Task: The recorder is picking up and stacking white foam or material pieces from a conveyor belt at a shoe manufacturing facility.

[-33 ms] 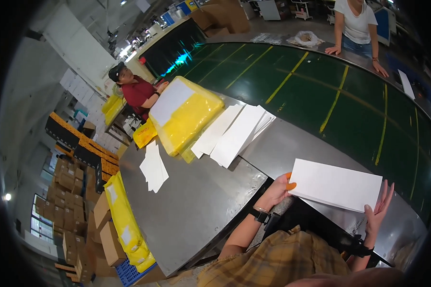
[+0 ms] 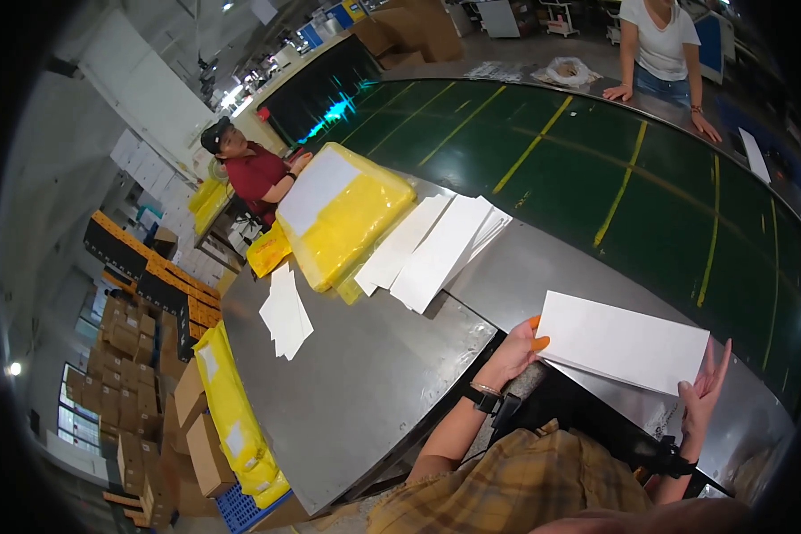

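A flat white rectangular card (image 2: 623, 343), or a thin stack of them, is held level between my two hands above the metal table edge. My left hand (image 2: 514, 350), with orange covers on its thumb and a fingertip, pinches the card's left end. At the opposite end my right hand (image 2: 703, 396) grips the lower right corner; its thumb lies on top and its other fingers extend up past the edge. To the left, a fanned pile of long white cards (image 2: 442, 254) rests on the metal table (image 2: 365, 383). A smaller white bunch (image 2: 286, 313) lies farther left.
A large yellow plastic-wrapped package (image 2: 356, 209) lies beyond the cards. The green conveyor belt (image 2: 561, 187) with yellow lines runs along the far side. Two people stand around it, one in red (image 2: 256, 175), one in white (image 2: 661, 40). Yellow-wrapped bundles (image 2: 236, 418) flank the table's left edge.
The card's left end has risen slightly. The raised fingers of my right hand have shifted a little and look closer together.
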The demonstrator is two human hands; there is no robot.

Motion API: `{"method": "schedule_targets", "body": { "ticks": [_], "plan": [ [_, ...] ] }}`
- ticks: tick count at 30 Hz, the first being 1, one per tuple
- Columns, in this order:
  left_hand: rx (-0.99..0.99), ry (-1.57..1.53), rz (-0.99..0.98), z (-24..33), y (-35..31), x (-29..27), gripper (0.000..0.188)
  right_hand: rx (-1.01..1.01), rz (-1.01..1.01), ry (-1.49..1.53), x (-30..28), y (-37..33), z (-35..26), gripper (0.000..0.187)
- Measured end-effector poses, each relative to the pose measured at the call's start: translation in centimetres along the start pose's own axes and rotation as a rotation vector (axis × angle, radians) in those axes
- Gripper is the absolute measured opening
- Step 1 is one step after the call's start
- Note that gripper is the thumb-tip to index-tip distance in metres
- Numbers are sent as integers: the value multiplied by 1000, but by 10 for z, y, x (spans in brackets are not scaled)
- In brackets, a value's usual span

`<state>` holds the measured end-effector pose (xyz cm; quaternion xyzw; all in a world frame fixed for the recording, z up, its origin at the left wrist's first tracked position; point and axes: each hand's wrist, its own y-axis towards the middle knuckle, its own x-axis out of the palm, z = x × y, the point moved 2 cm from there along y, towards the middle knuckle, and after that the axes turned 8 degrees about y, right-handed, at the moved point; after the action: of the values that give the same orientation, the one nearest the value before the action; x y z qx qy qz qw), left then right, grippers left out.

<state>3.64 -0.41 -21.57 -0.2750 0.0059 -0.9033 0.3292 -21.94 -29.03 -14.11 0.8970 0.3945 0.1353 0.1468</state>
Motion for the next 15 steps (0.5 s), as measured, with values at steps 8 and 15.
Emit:
{"method": "schedule_targets", "body": {
  "ticks": [8,15],
  "plan": [
    [140,516,50,-3,29,12,52,538,109,275,-24,-10,64,69],
    [348,688,127,-15,69,4,42,225,376,247,-27,7,93,21]
  ]
}}
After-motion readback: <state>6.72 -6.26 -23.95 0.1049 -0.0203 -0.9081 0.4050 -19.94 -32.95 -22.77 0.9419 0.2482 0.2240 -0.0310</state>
